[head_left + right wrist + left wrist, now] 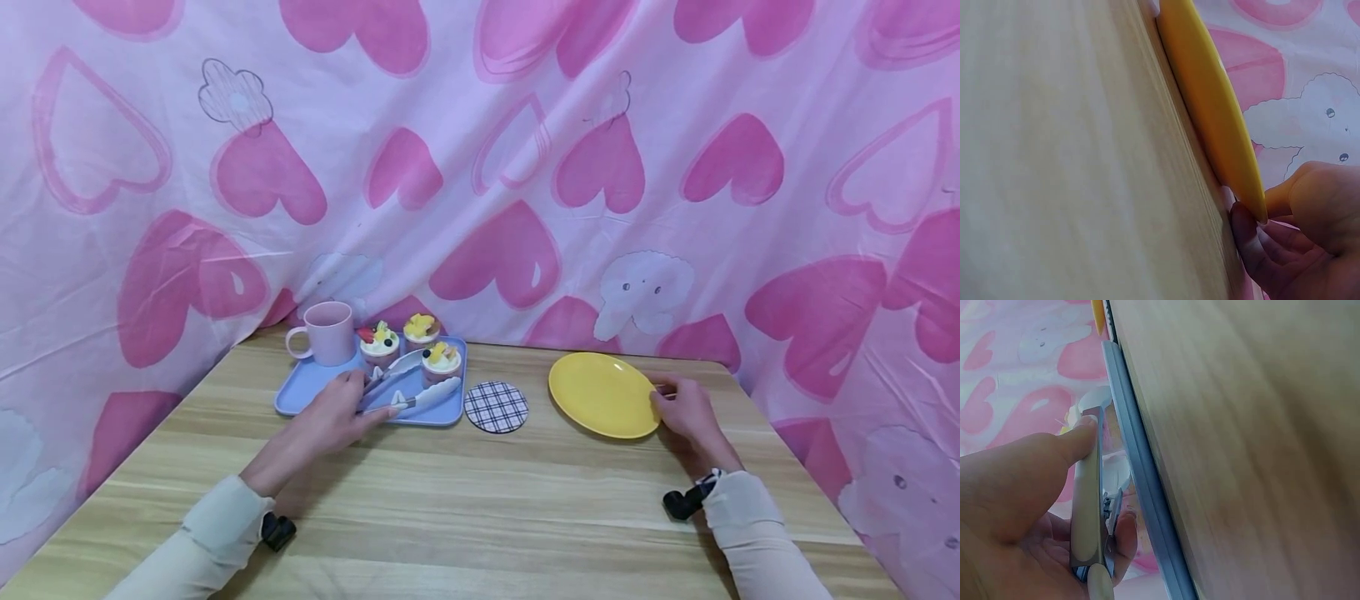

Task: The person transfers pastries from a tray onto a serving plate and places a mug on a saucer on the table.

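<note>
My left hand (pixel 337 417) grips a pair of tongs (pixel 1088 506) with pale handles and white, scalloped tips. The tips are spread, one on each side of the front dessert cup (pixel 441 367), which has cream, yellow fruit and a dark berry on top. Whether they touch the cup, I cannot tell. Two more dessert cups, one with a strawberry (pixel 379 343) and one with yellow fruit (pixel 422 328), stand behind it on a blue tray (pixel 300 398). On the right, my right hand (pixel 690 412) pinches the rim of a yellow oval plate (pixel 600 393), fingers partly under its edge (pixel 1216 112).
A pink mug (pixel 330 335) stands at the tray's left end, handle to the left. Between tray and plate lies a round checked coaster (pixel 497 407). Behind the wooden table (pixel 480 500) hangs a pink heart-patterned cloth (pixel 480 150).
</note>
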`<state>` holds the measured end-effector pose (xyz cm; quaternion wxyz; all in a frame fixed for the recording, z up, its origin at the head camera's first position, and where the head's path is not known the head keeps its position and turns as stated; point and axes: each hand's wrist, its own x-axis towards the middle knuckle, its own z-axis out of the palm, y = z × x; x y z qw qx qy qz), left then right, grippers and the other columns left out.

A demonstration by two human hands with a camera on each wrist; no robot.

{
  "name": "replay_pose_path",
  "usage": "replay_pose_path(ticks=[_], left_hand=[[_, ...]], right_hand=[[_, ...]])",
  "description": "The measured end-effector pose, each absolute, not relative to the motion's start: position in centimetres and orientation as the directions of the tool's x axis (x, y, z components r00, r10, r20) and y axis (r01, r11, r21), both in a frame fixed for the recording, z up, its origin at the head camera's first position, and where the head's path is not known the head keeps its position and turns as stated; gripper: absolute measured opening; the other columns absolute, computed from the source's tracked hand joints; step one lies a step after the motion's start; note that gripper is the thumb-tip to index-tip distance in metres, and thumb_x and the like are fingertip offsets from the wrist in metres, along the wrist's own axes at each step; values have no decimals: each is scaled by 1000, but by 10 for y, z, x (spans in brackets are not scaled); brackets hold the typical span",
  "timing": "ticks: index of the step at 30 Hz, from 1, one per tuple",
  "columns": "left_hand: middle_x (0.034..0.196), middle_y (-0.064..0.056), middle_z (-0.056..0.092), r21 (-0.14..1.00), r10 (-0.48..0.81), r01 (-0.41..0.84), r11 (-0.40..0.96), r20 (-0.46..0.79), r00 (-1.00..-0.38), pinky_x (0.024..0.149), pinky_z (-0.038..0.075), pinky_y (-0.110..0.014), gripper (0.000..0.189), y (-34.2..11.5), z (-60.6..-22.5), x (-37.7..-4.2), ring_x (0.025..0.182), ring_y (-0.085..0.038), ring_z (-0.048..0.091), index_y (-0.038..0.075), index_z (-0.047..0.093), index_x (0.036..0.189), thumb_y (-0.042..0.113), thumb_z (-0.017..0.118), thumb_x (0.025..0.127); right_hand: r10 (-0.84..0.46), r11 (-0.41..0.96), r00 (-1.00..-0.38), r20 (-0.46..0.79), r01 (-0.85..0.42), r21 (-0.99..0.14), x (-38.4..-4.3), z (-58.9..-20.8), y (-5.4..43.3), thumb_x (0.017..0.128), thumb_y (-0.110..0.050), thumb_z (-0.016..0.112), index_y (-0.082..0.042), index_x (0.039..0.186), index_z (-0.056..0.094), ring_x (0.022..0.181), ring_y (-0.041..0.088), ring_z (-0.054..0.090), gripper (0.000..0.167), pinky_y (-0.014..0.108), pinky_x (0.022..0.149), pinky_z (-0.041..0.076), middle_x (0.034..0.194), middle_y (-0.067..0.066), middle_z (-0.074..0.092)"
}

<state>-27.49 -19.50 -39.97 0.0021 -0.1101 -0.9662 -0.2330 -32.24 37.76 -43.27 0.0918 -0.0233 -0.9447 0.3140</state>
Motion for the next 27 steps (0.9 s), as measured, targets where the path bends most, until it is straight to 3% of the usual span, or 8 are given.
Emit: replay_pose_path(ticks=[4,10,15,21,27], left_hand=[[100,-13,60,462,237,244,853,74,-969,73,51,-33,75,-194,-400,-279,91,-23,59,-7,54,136,53,77,98],[85,-6,50,498,257,267,825,89,-962,60,44,-29,65,-194,-401,-284,76,-18,57,-3,54,131,49,78,100],[81,-4,48,486,279,294,823,105,-954,58,43,-28,65,-195,-403,-285,71,-16,55,-5,53,133,48,76,101],[89,-8,58,445,280,292,847,94,-955,66,50,-31,77,-195,-405,-286,80,-20,61,-9,46,146,52,69,105],[98,-11,62,397,284,302,867,105,-953,70,53,-35,78,-196,-406,-287,84,-23,62,-8,46,147,53,69,105]], right_hand=[[103,799,-982,155,-11,-601,-322,-432,377,106,-12,60,1,147,63,111,39,68,43,34,85,56,128,30,69],[121,791,-982,143,8,-611,-322,-432,376,106,-12,60,4,146,63,111,39,67,43,25,79,53,127,31,69],[124,793,-982,142,12,-610,-323,-432,377,106,-12,60,2,146,63,111,38,67,43,27,81,54,127,30,69],[114,799,-980,164,-8,-601,-323,-435,379,106,-12,62,0,146,65,108,37,69,42,28,80,54,124,29,71],[123,801,-978,166,-1,-599,-322,-434,378,106,-12,62,0,146,65,108,38,69,42,27,79,53,124,29,71]])
